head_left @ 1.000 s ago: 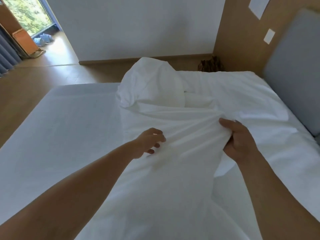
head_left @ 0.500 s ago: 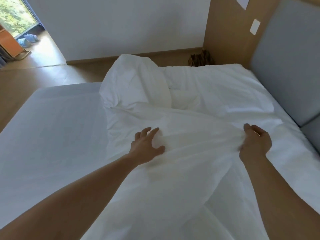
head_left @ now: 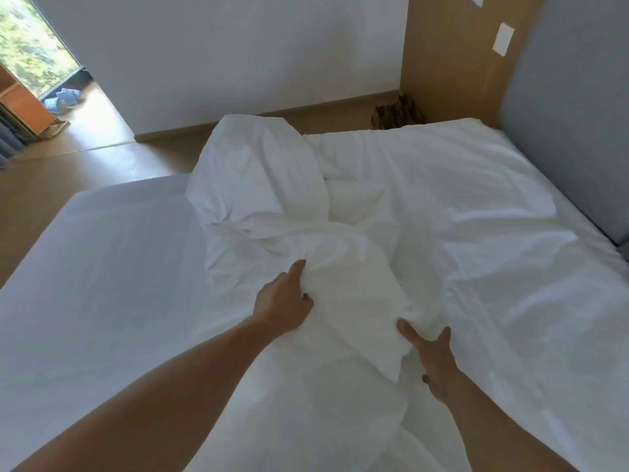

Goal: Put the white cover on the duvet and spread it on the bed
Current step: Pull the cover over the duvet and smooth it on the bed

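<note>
The white duvet (head_left: 340, 212) lies in a long bunched heap on the bed (head_left: 102, 284), running from the person's hands up toward the far wall. The left hand (head_left: 284, 306) squeezes a thick fold of it from the left side. The right hand (head_left: 429, 356) grips the same fold's near end from below.

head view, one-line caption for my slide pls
Both hands, left hand and right hand, gather a bunched fold of white duvet on the bed.
</note>
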Demonstrator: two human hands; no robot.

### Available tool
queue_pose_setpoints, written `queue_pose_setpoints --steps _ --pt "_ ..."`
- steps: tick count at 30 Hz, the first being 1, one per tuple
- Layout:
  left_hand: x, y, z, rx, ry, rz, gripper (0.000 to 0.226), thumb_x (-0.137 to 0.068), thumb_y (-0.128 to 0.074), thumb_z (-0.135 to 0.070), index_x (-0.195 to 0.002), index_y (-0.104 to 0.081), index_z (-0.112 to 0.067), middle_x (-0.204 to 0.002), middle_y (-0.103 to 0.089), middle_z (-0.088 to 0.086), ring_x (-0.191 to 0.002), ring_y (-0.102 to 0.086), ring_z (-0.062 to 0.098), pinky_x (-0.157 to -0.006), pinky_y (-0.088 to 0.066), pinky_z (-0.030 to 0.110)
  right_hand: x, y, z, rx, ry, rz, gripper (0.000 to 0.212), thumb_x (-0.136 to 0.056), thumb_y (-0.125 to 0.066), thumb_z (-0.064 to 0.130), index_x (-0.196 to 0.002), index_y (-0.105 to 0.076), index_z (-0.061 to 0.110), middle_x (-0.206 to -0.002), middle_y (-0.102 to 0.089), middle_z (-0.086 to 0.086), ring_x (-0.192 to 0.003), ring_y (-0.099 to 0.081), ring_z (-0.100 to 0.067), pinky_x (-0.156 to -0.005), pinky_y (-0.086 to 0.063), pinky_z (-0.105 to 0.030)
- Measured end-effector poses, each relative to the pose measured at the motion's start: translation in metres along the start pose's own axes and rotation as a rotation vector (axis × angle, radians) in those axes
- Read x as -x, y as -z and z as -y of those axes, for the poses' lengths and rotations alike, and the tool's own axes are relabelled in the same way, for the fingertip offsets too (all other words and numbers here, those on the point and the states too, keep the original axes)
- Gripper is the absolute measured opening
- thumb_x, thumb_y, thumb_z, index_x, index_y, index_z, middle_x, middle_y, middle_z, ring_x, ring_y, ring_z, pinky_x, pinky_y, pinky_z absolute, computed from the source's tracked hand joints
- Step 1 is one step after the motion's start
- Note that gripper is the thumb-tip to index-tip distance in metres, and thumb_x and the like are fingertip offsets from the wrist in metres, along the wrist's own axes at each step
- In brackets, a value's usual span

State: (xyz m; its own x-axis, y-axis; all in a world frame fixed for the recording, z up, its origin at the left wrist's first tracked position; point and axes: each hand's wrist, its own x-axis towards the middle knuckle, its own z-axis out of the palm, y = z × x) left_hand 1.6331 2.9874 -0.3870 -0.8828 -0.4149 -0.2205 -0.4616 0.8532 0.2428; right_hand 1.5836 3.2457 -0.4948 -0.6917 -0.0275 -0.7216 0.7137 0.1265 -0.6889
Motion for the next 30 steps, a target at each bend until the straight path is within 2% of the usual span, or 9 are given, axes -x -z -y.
queue_pose_setpoints --steps 5,10,13,16,19,22,24,27,30 --pt "0.004 0.019 0.037 0.204 -0.025 -0.046 0.060 -0.091 -0.056 -0.023 -0.147 -0.037 -0.027 -0.136 -0.057 0.005 -0.123 -0.053 0.029 -0.101 -0.039 0.035 0.001 -0.053 0.014 -0.119 0.158 0.241 0.109 -0.042 -0.093 0.062 -0.138 -0.044 0.043 -0.131 -0.063 0.004 -0.116 -0.062 -0.026 -0.093 -0.053 -0.055" --pt "0.013 0.046 0.113 0.464 0.190 -0.104 0.041 -0.087 -0.059 -0.015 -0.127 -0.055 -0.025 -0.107 -0.064 0.003 -0.104 -0.060 0.029 -0.083 -0.048 0.033 0.060 -0.138 0.059 0.007 0.343 0.377 0.082 -0.060 -0.089 0.028 -0.132 -0.050 0.030 -0.117 -0.067 0.007 -0.103 -0.066 -0.017 -0.074 -0.056 -0.035" --pt "0.027 0.062 0.173 0.584 0.227 -0.149 0.027 -0.086 -0.060 -0.011 -0.111 -0.058 -0.022 -0.097 -0.064 0.003 -0.093 -0.061 0.027 -0.069 -0.049 0.031 0.104 -0.195 0.062 0.037 0.393 0.441 0.078 -0.057 -0.082 0.021 -0.129 -0.055 0.025 -0.117 -0.069 0.001 -0.105 -0.067 -0.023 -0.084 -0.058 -0.044" --pt "0.039 0.087 0.238 0.694 0.268 -0.247 0.024 -0.087 -0.059 -0.010 -0.110 -0.059 -0.017 -0.099 -0.062 0.004 -0.091 -0.059 0.027 -0.070 -0.047 0.034 0.158 -0.266 0.060 0.045 0.463 0.505 0.066 -0.057 -0.077 0.016 -0.120 -0.058 0.024 -0.115 -0.070 -0.004 -0.105 -0.068 -0.025 -0.092 -0.055 -0.052" --pt "0.056 0.120 0.320 0.802 0.301 -0.327 0.025 -0.086 -0.059 -0.009 -0.110 -0.059 -0.018 -0.099 -0.062 0.004 -0.091 -0.058 0.027 -0.068 -0.046 0.034 0.218 -0.353 0.053 0.119 0.543 0.530 0.064 -0.057 -0.075 0.017 -0.118 -0.057 0.026 -0.113 -0.069 -0.001 -0.105 -0.066 -0.023 -0.091 -0.056 -0.046" --pt "0.083 0.150 0.422 0.910 0.336 -0.370 0.030 -0.086 -0.060 -0.013 -0.114 -0.060 -0.023 -0.104 -0.064 0.003 -0.094 -0.062 0.025 -0.073 -0.054 0.036 0.283 -0.462 0.035 0.210 0.640 0.580 0.073 -0.071 -0.077 0.005 -0.136 -0.046 0.019 -0.122 -0.059 0.003 -0.110 -0.057 -0.016 -0.085 -0.049 -0.025" --pt "0.105 0.161 0.495 0.945 0.417 -0.331 0.032 -0.090 -0.061 -0.022 -0.122 -0.058 -0.025 -0.113 -0.066 0.002 -0.099 -0.064 0.023 -0.079 -0.054 0.035 0.318 -0.541 0.012 0.372 0.694 0.594 0.087 -0.077 -0.075 0.010 -0.151 -0.029 0.017 -0.138 -0.050 0.001 -0.123 -0.051 -0.017 -0.096 -0.045 -0.027" --pt "0.150 0.166 0.593 0.957 0.599 -0.255 0.047 -0.096 -0.054 -0.025 -0.143 -0.049 -0.021 -0.126 -0.061 0.007 -0.103 -0.063 0.028 -0.088 -0.054 0.039 0.352 -0.629 -0.042 0.723 0.614 0.713 0.104 -0.084 -0.072 0.016 -0.158 -0.001 0.026 -0.154 -0.034 -0.002 -0.135 -0.042 -0.025 -0.106 -0.041 -0.036" --pt "0.193 0.163 0.659 1.060 0.684 -0.202 0.041 -0.100 -0.048 -0.010 -0.140 -0.053 -0.014 -0.118 -0.061 0.009 -0.091 -0.061 0.026 -0.083 -0.051 0.038 0.358 -0.657 -0.088 1.016 0.556 0.809 0.087 -0.091 -0.063 0.016 -0.158 -0.010 0.030 -0.159 -0.029 -0.002 -0.137 -0.040 -0.022 -0.106 -0.040 -0.032"
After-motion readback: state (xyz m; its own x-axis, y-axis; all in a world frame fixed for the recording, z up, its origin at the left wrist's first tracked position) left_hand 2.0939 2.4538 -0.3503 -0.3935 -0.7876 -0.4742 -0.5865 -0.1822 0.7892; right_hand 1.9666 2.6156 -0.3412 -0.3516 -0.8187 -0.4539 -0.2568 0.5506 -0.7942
